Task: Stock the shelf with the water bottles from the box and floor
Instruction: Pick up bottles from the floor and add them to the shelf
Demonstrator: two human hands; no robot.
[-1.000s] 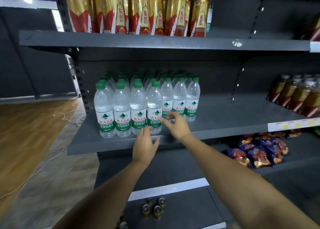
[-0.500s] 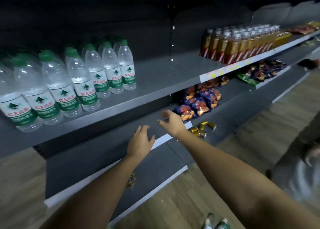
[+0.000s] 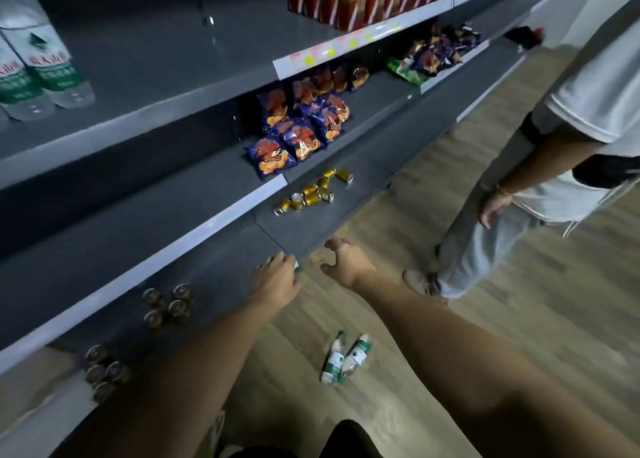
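Note:
Two water bottles [image 3: 343, 357] with green labels lie side by side on the wooden floor, below and between my forearms. More water bottles [image 3: 38, 66] stand on the grey shelf [image 3: 162, 86] at the upper left. My left hand [image 3: 277, 281] hangs over the edge of the lowest shelf with relaxed fingers and holds nothing. My right hand [image 3: 346, 261] is a little to its right, fingers loosely spread, also empty. Both hands are well above the floor bottles.
Gold cans [image 3: 311, 194] lie on the bottom shelf, with more cans [image 3: 166, 305] to the left. Blue snack bags [image 3: 298, 131] fill the shelf above. Another person [image 3: 519, 187] in light trousers stands at the right on the wooden floor.
My view has swung down and right, away from the bottle row on the shelf. Both hands dropped from the shelf to the bottom shelf's edge. The floor bottles came fully into view.

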